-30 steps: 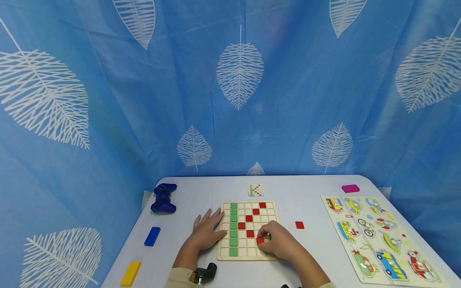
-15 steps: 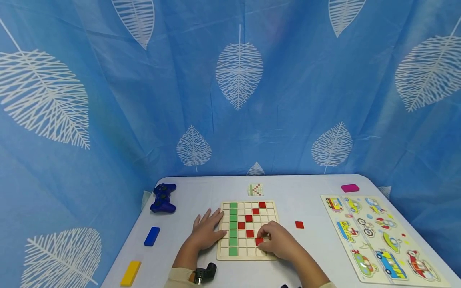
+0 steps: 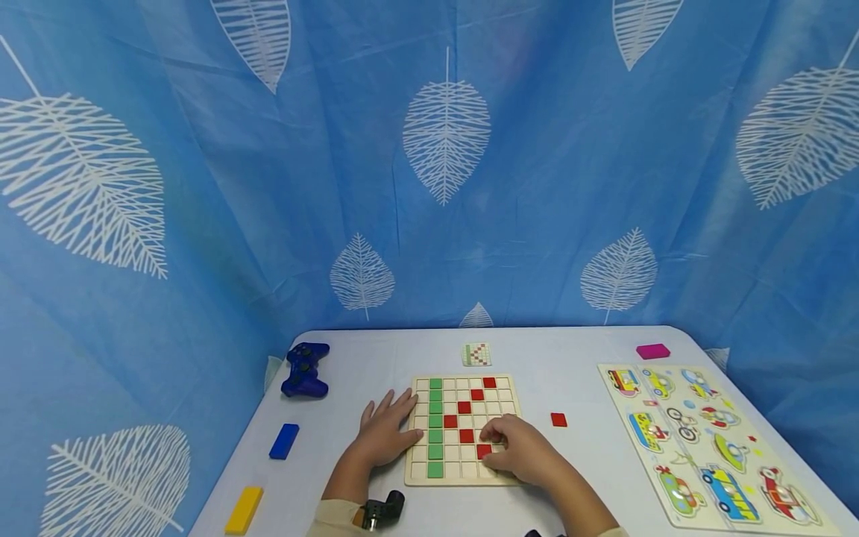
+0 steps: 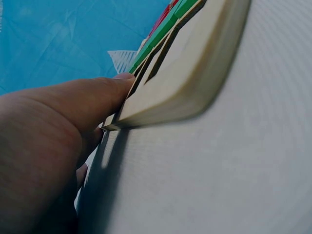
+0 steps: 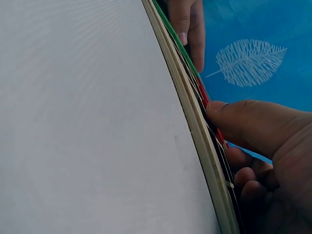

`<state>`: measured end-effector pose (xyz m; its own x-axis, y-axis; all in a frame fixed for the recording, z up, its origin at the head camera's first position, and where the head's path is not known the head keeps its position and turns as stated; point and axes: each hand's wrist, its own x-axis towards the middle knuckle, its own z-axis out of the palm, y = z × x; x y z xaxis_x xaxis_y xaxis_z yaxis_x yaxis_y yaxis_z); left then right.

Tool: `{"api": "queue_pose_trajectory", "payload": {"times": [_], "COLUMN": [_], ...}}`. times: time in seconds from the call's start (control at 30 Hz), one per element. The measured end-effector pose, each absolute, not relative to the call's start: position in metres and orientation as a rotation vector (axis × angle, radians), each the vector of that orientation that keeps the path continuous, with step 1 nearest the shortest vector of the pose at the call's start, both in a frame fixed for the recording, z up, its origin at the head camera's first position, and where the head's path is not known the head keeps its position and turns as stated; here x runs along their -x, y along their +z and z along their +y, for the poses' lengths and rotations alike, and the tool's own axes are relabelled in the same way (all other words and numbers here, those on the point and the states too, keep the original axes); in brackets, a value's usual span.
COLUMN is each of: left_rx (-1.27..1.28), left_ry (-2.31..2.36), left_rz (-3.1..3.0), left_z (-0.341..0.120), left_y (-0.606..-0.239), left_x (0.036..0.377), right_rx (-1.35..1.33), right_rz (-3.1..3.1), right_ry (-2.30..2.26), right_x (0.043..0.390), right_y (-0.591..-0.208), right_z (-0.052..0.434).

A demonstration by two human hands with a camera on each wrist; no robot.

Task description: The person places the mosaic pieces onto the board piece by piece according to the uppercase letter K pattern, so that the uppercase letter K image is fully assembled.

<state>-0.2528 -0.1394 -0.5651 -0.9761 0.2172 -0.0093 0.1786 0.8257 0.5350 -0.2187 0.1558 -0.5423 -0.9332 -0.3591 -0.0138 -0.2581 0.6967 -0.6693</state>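
A square wooden grid board [image 3: 463, 481] lies on the table, with a column of green tiles [image 3: 435, 436] on its left and red tiles [image 3: 464, 407] set in diagonal lines. The left hand [image 3: 388, 432] rests at the board's left edge, fingers spread and thumb on the rim; the left wrist view shows that thumb [image 4: 105, 95] up close. Over the lower right of the board, the right hand [image 3: 520, 447] pinches a red tile [image 3: 484, 451] that lies in a cell. In the right wrist view its thumb [image 5: 243, 119] touches red; the fingertips are partly hidden.
A loose red tile [image 3: 558, 420] lies right of the board, and a small pattern card [image 3: 476, 354] behind it. A vehicle puzzle board [image 3: 711, 447] and magenta block [image 3: 653, 351] are at right. At left are a blue game controller [image 3: 305, 370], blue block [image 3: 284, 441] and yellow block [image 3: 244, 511].
The red tile under the right hand has shifted slightly and now sits squarer in its cell. The right index finger has lifted a little. The left hand has stayed in place.
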Motion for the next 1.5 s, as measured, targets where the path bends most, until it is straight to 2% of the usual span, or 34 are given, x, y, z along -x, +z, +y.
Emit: {"api": "queue_pose_trajectory", "payload": {"times": [0.23,0.43,0.67,0.93,1.5], "left_rx": [-0.313,-0.296,-0.302,-0.309,-0.301], "left_ry": [0.857,0.862,0.858,0.846,0.849], "left_rz": [2.932,2.920,2.924,2.919,2.922], "left_z": [-0.139,-0.138,-0.138,-0.139,-0.138], "left_y": [-0.564,-0.562,-0.562,-0.562,-0.562], "left_x": [0.253,0.252,0.253,0.253,0.251], "right_rx": [0.432,0.106,-0.194,-0.229,-0.150], "right_rz": [2.658,2.652,2.781,2.846,2.882], "right_ry": [-1.239,-1.533,-1.540,-1.361,-1.155], "right_x": [0.220,0.227,0.236,0.241,0.246], "right_y": [-0.539,-0.536,-0.537,-0.556,-0.559], "right_z": [0.164,0.192,0.233,0.262,0.263]}}
